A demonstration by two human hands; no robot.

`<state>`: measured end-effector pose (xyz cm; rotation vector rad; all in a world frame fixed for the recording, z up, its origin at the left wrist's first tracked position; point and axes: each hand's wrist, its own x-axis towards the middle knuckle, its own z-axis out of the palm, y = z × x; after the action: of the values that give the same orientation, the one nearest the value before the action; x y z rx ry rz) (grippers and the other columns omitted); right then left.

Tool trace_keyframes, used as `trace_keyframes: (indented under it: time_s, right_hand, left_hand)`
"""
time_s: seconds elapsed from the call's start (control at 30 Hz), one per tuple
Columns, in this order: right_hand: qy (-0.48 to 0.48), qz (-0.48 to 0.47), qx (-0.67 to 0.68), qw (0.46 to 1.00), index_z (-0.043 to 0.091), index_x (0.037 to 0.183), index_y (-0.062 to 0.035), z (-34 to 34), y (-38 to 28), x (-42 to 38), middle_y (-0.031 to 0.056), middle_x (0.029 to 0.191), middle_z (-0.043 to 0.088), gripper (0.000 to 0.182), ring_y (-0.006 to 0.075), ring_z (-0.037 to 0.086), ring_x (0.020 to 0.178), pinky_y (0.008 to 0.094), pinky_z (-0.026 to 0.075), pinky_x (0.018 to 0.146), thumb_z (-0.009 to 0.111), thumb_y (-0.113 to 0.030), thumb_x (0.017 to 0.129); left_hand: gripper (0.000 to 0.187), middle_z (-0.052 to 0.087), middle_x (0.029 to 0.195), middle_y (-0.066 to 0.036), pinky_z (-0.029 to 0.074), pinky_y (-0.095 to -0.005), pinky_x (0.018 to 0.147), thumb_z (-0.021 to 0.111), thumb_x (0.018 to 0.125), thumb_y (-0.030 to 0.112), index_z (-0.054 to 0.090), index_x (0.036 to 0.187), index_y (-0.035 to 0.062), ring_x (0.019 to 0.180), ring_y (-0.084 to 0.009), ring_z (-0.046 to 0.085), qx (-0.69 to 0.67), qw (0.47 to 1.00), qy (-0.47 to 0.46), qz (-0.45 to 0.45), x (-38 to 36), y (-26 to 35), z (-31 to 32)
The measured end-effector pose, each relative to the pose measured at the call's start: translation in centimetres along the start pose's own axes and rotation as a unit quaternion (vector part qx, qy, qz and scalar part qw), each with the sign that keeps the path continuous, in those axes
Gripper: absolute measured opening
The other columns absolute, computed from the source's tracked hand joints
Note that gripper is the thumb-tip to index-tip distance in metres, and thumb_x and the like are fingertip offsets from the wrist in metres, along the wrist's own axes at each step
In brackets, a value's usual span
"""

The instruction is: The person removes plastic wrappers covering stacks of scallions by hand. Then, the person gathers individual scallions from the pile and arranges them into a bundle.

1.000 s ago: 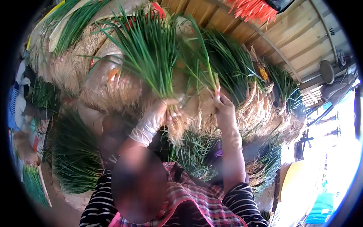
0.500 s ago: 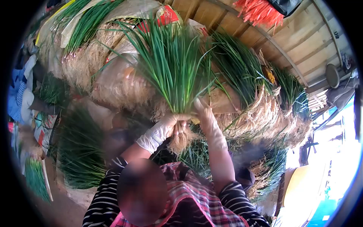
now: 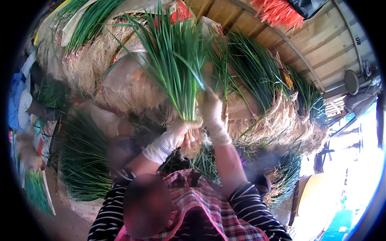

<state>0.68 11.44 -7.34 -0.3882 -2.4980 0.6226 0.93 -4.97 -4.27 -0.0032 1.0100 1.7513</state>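
My left hand (image 3: pixel 177 134), in a pale glove, is closed around a bunch of green onions (image 3: pixel 183 76) just above the bulbs. The bunch stands upright, with leaves fanned upward and pale roots below the fist. My right hand (image 3: pixel 214 114), also gloved and blurred, is raised just right of the stalks. A pale, bent green onion leaf (image 3: pixel 196 76) runs from the bunch to its fingertips, which seem to pinch it. Behind the hands lie stacked green onions with long roots (image 3: pixel 277 116).
More green onions (image 3: pixel 84 160) lie at the left, and rooty bundles (image 3: pixel 90 64) are piled at the back left. Orange-red strips (image 3: pixel 277 12) hang at the top right. A round pan-like object (image 3: pixel 351 82) is by the wall. At the left edge, another person's sleeve (image 3: pixel 24 94) shows.
My right hand has shifted slightly up along the bunch, and a leaf now bends out toward its fingertips. My left hand keeps its hold on the green onions.
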Motion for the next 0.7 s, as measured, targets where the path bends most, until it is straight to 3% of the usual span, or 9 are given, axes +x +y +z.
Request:
trace_keyframes:
  time_s: [0.07, 0.17, 0.23, 0.27, 0.33, 0.4, 0.5, 0.6, 0.7]
  right_hand:
    - [-0.064, 0.085, -0.098, 0.989, 0.061, 0.090, -0.0051, -1.8, 5.3, 2.2, 0.0017, 0.063, 0.057, 0.015, 0.0065, 0.049, 0.051, 0.0212, 0.040, 0.039, 0.052, -0.017, 0.087]
    - [0.095, 0.113, 0.057, 0.987, 0.057, 0.087, -0.0089, -11.9, 3.0, 4.2, 0.0000, 0.067, 0.057, 0.011, 0.0067, 0.051, 0.054, 0.0217, 0.044, 0.042, 0.049, -0.017, 0.089]
    - [0.059, 0.125, 0.311, 0.940, 0.057, 0.095, -0.0075, -15.5, 0.9, 3.0, 0.0053, 0.078, 0.060, 0.012, 0.0086, 0.056, 0.065, 0.0215, 0.046, 0.046, 0.048, -0.013, 0.089]
    - [-0.008, 0.171, 0.510, 0.843, 0.057, 0.101, -0.0048, -16.5, -1.2, 1.5, 0.0108, 0.087, 0.063, 0.017, 0.0109, 0.061, 0.076, 0.0214, 0.047, 0.050, 0.046, -0.009, 0.088]
    - [-0.216, 0.135, 0.228, 0.940, 0.058, 0.100, -0.0048, -16.0, 0.1, -3.7, 0.0089, 0.091, 0.062, 0.023, 0.0154, 0.060, 0.081, 0.0271, 0.047, 0.066, 0.057, -0.018, 0.081]
    - [-0.398, 0.084, -0.084, 0.910, 0.059, 0.099, -0.0047, -14.8, 1.7, -7.0, 0.0070, 0.095, 0.061, 0.035, 0.0199, 0.060, 0.086, 0.0329, 0.047, 0.082, 0.068, -0.027, 0.073]
    - [-0.120, 0.186, -0.160, 0.962, 0.062, 0.099, -0.0062, -12.6, 0.0, -3.5, 0.0117, 0.097, 0.062, 0.032, 0.0214, 0.060, 0.088, 0.0340, 0.047, 0.081, 0.068, -0.022, 0.072]
    - [-0.112, 0.218, -0.005, 0.970, 0.061, 0.100, -0.0058, -8.4, 6.1, -3.6, 0.0149, 0.095, 0.062, 0.029, 0.0218, 0.062, 0.082, 0.0331, 0.048, 0.073, 0.065, -0.015, 0.073]
    - [-0.143, -0.060, -0.016, 0.988, 0.062, 0.098, -0.0078, -9.6, 2.4, -3.3, 0.0128, 0.096, 0.062, 0.024, 0.0263, 0.061, 0.084, 0.0348, 0.049, 0.074, 0.060, -0.018, 0.077]
  left_hand:
    - [0.028, 0.057, 0.073, -0.012, 0.044, -0.0229, 0.038, 0.067, 0.075, 0.009, 0.052, 0.098, 0.0020, 0.052, -0.0184, 0.055, 0.003, 0.998, -0.060, 0.008, -1.1, -0.7, -0.7]
    - [0.028, 0.059, 0.081, -0.011, 0.049, -0.0266, 0.047, 0.067, 0.075, 0.010, 0.053, 0.098, 0.0028, 0.060, -0.0150, 0.057, -0.055, 0.995, -0.076, 0.018, -2.0, 0.9, -2.0]
    - [0.028, 0.059, 0.087, -0.009, 0.051, -0.0277, 0.056, 0.065, 0.077, 0.009, 0.052, 0.101, 0.0044, 0.067, -0.0178, 0.059, -0.096, 0.987, -0.124, 0.042, -2.1, 1.2, -2.7]
    - [0.032, 0.059, 0.086, -0.009, 0.053, -0.0330, 0.062, 0.066, 0.076, 0.008, 0.051, 0.104, 0.0049, 0.073, -0.0217, 0.060, -0.140, 0.980, -0.138, 0.044, -2.8, 1.9, -2.3]
    - [0.035, 0.059, 0.086, -0.009, 0.053, -0.0382, 0.067, 0.067, 0.075, 0.007, 0.050, 0.105, 0.0051, 0.080, -0.0241, 0.060, -0.115, 0.979, -0.145, 0.083, -3.2, 2.1, -2.3]
    - [0.033, 0.057, 0.079, -0.006, 0.051, -0.0397, 0.075, 0.067, 0.074, 0.007, 0.051, 0.103, 0.0058, 0.078, -0.0228, 0.059, -0.108, 0.979, -0.150, 0.088, -3.1, 2.1, -2.2]
    - [0.030, 0.055, 0.072, -0.003, 0.049, -0.0377, 0.077, 0.068, 0.074, 0.008, 0.052, 0.099, 0.0070, 0.068, -0.0184, 0.056, -0.167, 0.972, -0.155, 0.060, -2.4, 1.2, -1.8]
    - [0.028, 0.053, 0.070, 0.001, 0.048, -0.0357, 0.075, 0.069, 0.073, 0.009, 0.052, 0.095, 0.0096, 0.061, -0.0131, 0.053, -0.113, 0.982, -0.136, 0.065, -1.7, 0.3, -2.4]
    - [0.027, 0.054, 0.073, 0.001, 0.049, -0.0370, 0.075, 0.069, 0.074, 0.008, 0.053, 0.095, 0.0107, 0.059, -0.0116, 0.053, -0.120, 0.985, -0.118, 0.026, -2.6, 0.9, -1.2]
